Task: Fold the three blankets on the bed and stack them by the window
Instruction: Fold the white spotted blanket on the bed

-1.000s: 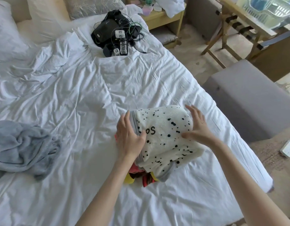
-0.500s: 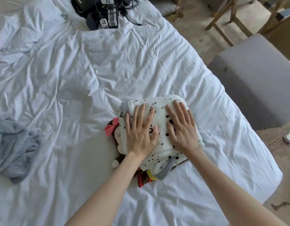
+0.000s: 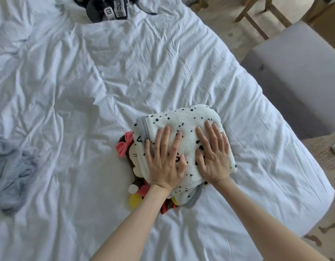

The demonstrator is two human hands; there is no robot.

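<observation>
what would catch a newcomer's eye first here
The left hand and right hand press flat on a folded white blanket with black spots, near the bed's right edge. Colourful cartoon-figure fabric peeks out beneath it; a crumpled grey blanket lies far left.

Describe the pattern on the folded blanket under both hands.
Folded blanket: white with black spots; head view.
</observation>
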